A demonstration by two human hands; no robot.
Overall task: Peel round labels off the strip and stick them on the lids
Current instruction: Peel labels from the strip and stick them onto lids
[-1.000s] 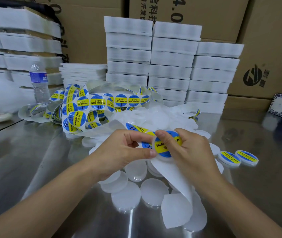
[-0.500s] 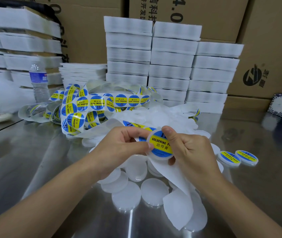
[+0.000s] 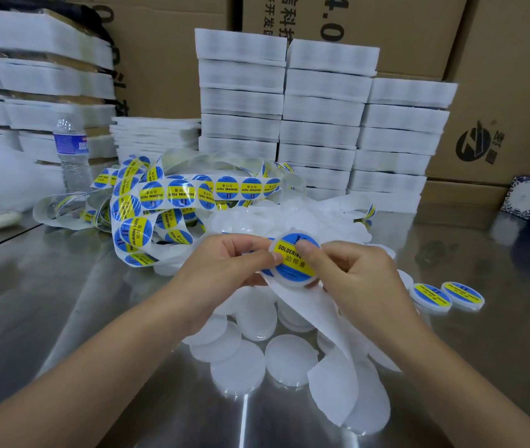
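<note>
So the shiny steel table [image 3: 63,318] carries everything. The tangled strip of blue-and-yellow round labels [image 3: 192,192] is heaped toward the far edge, and a pile of plain white round lids [image 3: 289,360] lies loose in the middle, under the hands. A curl of empty white backing paper [image 3: 331,350] droops from the hands toward the near edge.

Both hands meet above that pile on one white round plastic lid [image 3: 292,283]. The left hand [image 3: 224,270] has curled fingers pinching the lid's left rim. Strip runs behind it, and I can't tell if it grips that too. The right hand [image 3: 354,279] curls under the right side, with its thumb [image 3: 305,248] pressed on the upper right of the blue-and-yellow round sticker [image 3: 292,270] sitting on the lid.

The key bit is that the sticker's yellow band slants from upper left to lower right, and the thumb is on its upper end. So I'd guess the rub-down goes down and left across the face. The right hand is also nearer the two finished labelled lids [image 3: 444,295] over toward the right edge, so it'd likely do the drop-off.

Compared with a second ago, the lid is tipped more toward the camera and sits a touch further right. The right fingers have slid off the face, so far more of the print shows.
</note>
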